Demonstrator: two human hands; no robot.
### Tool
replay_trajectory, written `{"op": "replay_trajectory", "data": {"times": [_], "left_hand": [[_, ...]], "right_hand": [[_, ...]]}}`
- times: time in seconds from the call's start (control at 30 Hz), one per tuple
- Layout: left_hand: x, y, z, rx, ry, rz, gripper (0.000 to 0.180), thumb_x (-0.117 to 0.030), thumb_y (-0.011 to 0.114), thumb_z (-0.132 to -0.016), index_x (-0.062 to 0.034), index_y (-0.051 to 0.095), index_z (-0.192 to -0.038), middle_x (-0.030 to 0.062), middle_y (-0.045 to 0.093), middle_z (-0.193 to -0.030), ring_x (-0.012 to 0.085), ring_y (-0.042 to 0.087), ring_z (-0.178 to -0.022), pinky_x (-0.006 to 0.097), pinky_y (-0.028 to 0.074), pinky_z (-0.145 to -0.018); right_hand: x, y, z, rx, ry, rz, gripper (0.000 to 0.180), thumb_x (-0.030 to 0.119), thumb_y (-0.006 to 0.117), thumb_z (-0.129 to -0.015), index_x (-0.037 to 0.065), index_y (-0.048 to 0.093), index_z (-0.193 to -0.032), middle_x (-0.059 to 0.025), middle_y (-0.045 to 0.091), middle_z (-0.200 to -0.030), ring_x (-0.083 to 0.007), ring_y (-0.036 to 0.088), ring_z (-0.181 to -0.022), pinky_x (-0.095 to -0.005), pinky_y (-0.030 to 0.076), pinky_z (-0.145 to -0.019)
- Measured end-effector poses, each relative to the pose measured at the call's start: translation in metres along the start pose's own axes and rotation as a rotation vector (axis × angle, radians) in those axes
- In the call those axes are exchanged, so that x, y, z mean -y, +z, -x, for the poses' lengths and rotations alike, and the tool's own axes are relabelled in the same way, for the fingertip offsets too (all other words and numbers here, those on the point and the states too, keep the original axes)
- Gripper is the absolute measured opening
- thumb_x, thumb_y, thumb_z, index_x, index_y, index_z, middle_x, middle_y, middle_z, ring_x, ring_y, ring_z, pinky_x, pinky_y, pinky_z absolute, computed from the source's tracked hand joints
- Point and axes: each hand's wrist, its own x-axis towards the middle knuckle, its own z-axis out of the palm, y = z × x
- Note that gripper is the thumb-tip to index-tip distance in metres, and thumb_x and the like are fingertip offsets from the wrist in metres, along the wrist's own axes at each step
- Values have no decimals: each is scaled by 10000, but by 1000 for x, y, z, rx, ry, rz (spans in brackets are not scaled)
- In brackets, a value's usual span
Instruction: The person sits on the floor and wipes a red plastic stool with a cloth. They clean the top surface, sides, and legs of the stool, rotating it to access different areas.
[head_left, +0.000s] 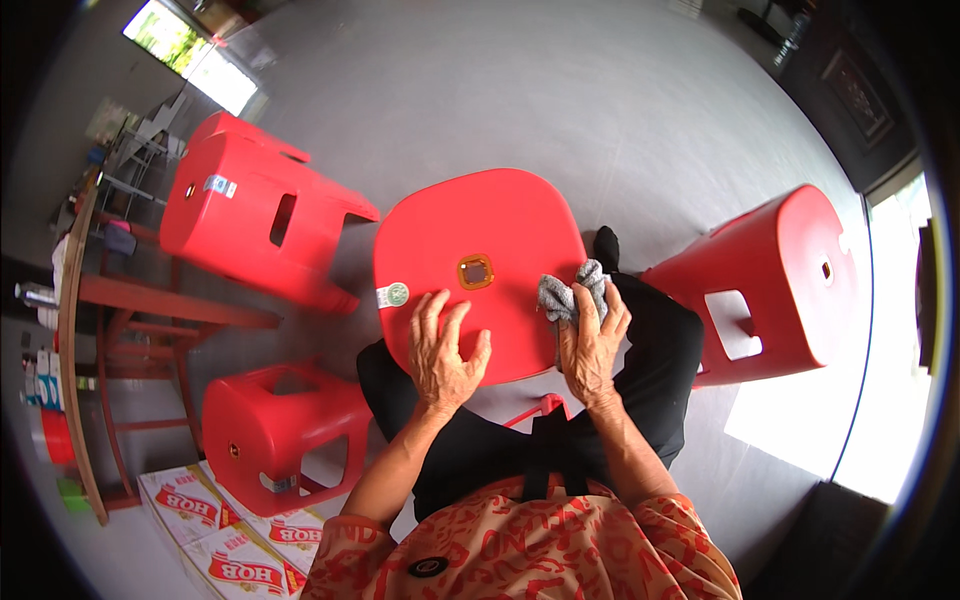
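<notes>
A red plastic stool (440,225) stands between my legs with its rounded square seat facing up. The seat has a square hole at its middle, ringed in orange-brown, and a round green and white sticker (397,294) at its left edge. My left hand (443,355) rests on the near left part of the seat, fingers spread, holding nothing. At the seat's right edge my right hand (594,350) grips a crumpled grey cloth (556,297), which touches the red plastic. Part of the cloth is hidden under my fingers.
Red stools lie on their sides: one (250,215) at far left, one (285,430) at near left, one (770,285) at right. A wooden table (72,330) stands along the left. Printed cardboard boxes (215,550) sit on the floor at lower left.
</notes>
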Motion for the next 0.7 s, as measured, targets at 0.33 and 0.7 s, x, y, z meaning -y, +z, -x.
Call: {"op": "replay_trajectory", "data": {"times": [0.33,0.7], "left_hand": [[6,0,6,-151,136,163,162,-118,727,-727,-64,649,-859,52,630,-890,241,610,-853,355,491,-776],[7,-2,6,-241,167,275,131,-95,737,-690,-68,631,-763,37,603,-786,216,590,-737,337,480,-700]], "right_hand": [[29,39,-115,274,-464,286,526,186,647,-809,114,521,-1314,-172,408,-1412,-344,405,-1263,-458,367,-1010],[77,112,-147,388,-692,180,480,266,586,-879,112,520,-1328,-142,402,-1455,-336,367,-1347,-475,336,-1075]]}}
